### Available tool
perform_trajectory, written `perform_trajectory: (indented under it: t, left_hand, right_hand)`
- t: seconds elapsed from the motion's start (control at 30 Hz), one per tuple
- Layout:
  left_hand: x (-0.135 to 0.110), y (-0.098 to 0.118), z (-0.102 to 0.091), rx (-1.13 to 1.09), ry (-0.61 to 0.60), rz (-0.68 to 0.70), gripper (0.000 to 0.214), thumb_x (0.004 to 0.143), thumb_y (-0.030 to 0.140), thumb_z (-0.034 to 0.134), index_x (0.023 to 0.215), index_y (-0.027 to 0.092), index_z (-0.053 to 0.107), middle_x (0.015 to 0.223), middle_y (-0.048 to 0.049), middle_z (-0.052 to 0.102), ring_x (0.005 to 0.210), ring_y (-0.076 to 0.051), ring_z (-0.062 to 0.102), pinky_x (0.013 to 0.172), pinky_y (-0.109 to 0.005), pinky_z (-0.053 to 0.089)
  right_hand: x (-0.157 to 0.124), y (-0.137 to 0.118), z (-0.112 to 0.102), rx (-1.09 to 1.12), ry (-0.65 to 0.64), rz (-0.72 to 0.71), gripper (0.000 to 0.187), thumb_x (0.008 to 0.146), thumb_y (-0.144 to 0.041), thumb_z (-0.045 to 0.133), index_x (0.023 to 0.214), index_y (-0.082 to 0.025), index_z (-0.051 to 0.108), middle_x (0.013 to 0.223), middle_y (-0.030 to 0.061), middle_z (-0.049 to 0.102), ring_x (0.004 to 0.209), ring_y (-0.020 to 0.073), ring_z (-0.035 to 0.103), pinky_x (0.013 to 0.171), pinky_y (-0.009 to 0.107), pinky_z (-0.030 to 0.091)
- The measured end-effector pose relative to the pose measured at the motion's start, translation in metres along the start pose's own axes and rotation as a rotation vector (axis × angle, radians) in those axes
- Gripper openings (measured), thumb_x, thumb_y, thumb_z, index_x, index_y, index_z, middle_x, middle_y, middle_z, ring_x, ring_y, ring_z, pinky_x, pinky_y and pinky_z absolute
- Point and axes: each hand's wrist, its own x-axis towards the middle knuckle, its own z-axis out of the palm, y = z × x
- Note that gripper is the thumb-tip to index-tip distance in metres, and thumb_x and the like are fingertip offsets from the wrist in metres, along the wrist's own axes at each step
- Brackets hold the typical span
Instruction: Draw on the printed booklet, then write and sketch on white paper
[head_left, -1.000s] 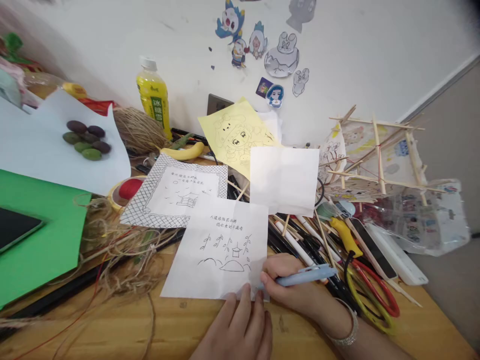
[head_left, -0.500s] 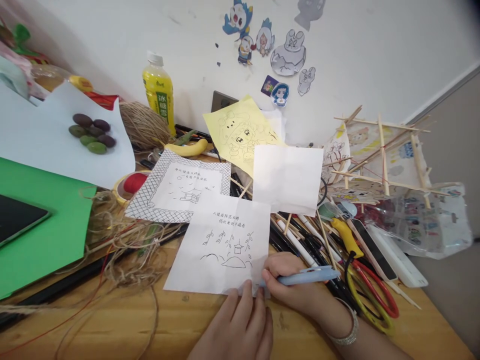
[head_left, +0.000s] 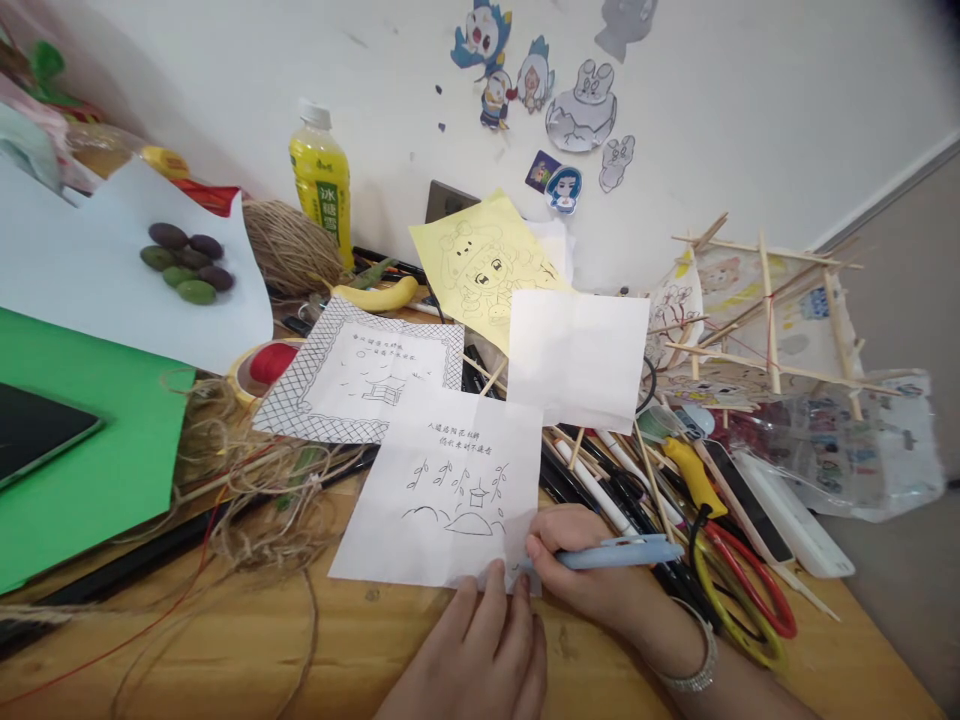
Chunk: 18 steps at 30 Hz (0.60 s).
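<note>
My right hand (head_left: 581,560) grips a light blue pen (head_left: 630,551), its tip end low at the right corner of a white sheet of paper (head_left: 390,540). That sheet carries handwritten lines, hanging leafy branches, a small pavilion and hills in black ink. My left hand (head_left: 480,645) lies flat, with its fingertips on the sheet's lower edge. Just behind is a second drawing (head_left: 360,372) with a cross-hatched border. A blank white square of paper (head_left: 577,360) overlaps a yellow sheet (head_left: 472,265) bearing a cartoon figure.
Pens and sticks (head_left: 600,480), scissors (head_left: 742,590) and a phone (head_left: 746,500) crowd the right. Behind them stands a stick frame (head_left: 765,310). Tangled twine (head_left: 262,510), red thread roll (head_left: 270,365), banana (head_left: 379,294), drink bottle (head_left: 321,185) and green sheet (head_left: 90,400) lie left or back.
The view has shifted very slightly, so everything sits a little farther right. Both hands keep nearly the same place, and a small dark mark shows near the pen's tip.
</note>
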Motion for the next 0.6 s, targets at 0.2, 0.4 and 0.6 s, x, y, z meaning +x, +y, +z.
perform_trajectory:
  t: [0.2,0.4,0.6]
  left_hand:
    - [-0.0008,0.0011,0.0007,-0.008,0.003,-0.013,0.025,0.097,0.025,0.042,0.105,0.015,0.064,0.108,-0.0063,0.07,0.102,-0.027,0.059,0.087,-0.042,0.031]
    - [0.0014,0.0001,-0.0001,-0.015,0.003,-0.022,0.027,0.098,0.025,0.039,0.104,0.016,0.064,0.106,-0.0048,0.07,0.101,-0.027,0.059,0.087,-0.041,0.031]
    - [-0.003,0.0013,0.001,-0.008,-0.042,0.007,0.028,0.097,0.028,0.043,0.112,0.015,0.062,0.111,-0.0078,0.068,0.104,-0.027,0.058,0.088,-0.042,0.032]
  right_hand:
    - [0.0026,-0.0018,-0.0024,-0.018,-0.029,0.013,0.029,0.08,-0.015,0.04,0.057,-0.022,0.024,0.051,-0.0051,0.036,0.048,0.0103,0.036,0.049,0.024,0.029]
    - [0.0031,-0.0027,-0.0013,-0.038,-0.032,0.001,0.03,0.079,-0.014,0.043,0.055,-0.022,0.027,0.051,-0.0053,0.036,0.049,0.0106,0.035,0.049,0.025,0.029]
    - [-0.0001,0.0003,0.0006,0.017,-0.048,0.028,0.03,0.078,-0.016,0.046,0.053,-0.022,0.029,0.051,-0.0045,0.039,0.049,0.0114,0.039,0.05,0.024,0.033]
